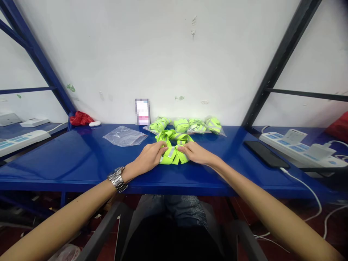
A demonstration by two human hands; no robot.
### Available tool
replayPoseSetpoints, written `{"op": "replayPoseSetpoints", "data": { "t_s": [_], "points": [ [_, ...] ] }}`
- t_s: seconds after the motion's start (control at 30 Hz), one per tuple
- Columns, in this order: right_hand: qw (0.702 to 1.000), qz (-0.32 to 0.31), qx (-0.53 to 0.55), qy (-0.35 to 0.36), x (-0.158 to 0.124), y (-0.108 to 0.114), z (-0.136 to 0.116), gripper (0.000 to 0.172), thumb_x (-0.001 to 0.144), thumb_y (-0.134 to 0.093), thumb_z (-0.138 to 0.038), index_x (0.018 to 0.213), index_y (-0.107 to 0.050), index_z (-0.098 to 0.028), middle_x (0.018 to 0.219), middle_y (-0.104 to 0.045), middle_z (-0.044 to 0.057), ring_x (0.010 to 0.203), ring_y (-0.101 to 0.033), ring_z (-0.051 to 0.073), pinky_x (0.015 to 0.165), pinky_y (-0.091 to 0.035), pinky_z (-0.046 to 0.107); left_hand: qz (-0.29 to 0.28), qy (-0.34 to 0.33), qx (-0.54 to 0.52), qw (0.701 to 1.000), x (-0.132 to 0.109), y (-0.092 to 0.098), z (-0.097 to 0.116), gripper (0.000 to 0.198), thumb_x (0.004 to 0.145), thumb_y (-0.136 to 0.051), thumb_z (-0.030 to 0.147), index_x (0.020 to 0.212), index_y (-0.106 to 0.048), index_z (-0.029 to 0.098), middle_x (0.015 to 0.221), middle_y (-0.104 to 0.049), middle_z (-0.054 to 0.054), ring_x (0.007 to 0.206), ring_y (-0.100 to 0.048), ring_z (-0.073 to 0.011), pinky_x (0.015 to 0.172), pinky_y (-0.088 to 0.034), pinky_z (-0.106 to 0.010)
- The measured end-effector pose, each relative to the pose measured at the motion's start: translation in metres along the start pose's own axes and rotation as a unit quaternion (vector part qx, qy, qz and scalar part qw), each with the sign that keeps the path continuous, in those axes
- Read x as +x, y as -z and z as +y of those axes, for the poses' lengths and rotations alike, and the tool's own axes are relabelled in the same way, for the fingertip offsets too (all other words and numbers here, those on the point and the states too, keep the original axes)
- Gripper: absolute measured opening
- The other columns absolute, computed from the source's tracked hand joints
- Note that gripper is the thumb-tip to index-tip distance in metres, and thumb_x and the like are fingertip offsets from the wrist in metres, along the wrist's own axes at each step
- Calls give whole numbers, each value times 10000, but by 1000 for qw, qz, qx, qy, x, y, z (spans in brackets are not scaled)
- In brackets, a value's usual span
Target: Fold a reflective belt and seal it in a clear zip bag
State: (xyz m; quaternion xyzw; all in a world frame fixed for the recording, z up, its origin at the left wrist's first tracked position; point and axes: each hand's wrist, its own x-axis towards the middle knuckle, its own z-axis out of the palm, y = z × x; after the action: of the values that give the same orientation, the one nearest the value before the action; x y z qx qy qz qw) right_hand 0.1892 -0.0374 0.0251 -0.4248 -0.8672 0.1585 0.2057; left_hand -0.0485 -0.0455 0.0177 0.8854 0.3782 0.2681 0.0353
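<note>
I've got my left hand (148, 156) and right hand (197, 152) closed on the bundle of neon-yellow reflective webbing (172, 149), mid-bench, right in front of the bagged webbing (187, 125). Watch it: a loose fold could slip my fingers and spring open, snagging the clear plastic bag (124, 136) nearby, since this blue bench (54, 163) looks slick.

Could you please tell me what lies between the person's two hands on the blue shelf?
The head view shows a folded fluorescent yellow-green reflective strap between the left hand and right hand, touching both.
</note>
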Motion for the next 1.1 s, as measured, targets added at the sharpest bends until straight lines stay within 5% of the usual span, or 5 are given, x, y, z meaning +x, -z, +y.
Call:
{"op": "replayPoseSetpoints", "data": {
  "t_s": [0.23, 0.47, 0.57, 0.87, 1.1],
  "points": [
    [979, 103, -139, -108, -9, -31, -26, 278, 1005, -398, -342, 1103, -570, -147, 877, -631, 116, 861, -573, 245, 737, -423, 322, -74, 47, -16, 996, 25, -6, -14, 219, 988, -382, 343, 836, -463, 208, 677, -515, 19, 607, -499, -158, 592, -304, -264],
    [959, 134, -248, 32, -32, -33, -25, 495, 948, -480, -496, 1251, -553, -112, 1292, -494, 237, 1156, -481, 353, 884, -478, 459, -140, 12, 91, 986, 34, -9, -14, 243, 1008, -314, 287, 938, -527, 195, 781, -606, -41, 672, -551, -203, 627, -321, -303],
    [962, 110, -230, 98, -31, -26, -15, 715, 850, -533, -665, 1266, -532, -84, 1211, -546, 213, 1132, -502, 346, 916, -478, 479, -118, 25, 169, 978, 25, -13, -9, 232, 1003, -327, 255, 979, -554, 211, 743, -599, -37, 659, -523, -216, 665, -338, -332],
    [920, 64, -350, 162, -13, -24, -15, 469, 974, -426, -473, 1013, -604, -42, 954, -566, 179, 927, -530, 290, 799, -479, 419, -11, 26, 298, 954, 10, -9, 18, 195, 961, -420, 187, 969, -615, 181, 1096, -555, -158, 901, -503, -279, 743, -405, -399],
    [911, 42, -367, 181, -5, -23, -7, 420, 1013, -361, -365, 980, -623, -39, 911, -595, 170, 945, -545, 283, 848, -448, 406, -24, -109, 189, 976, -7, -8, 10, 302, 1013, -376, 336, 1177, -533, 136, 1104, -584, -134, 1008, -538, -261, 879, -442, -397]
  ]
}}
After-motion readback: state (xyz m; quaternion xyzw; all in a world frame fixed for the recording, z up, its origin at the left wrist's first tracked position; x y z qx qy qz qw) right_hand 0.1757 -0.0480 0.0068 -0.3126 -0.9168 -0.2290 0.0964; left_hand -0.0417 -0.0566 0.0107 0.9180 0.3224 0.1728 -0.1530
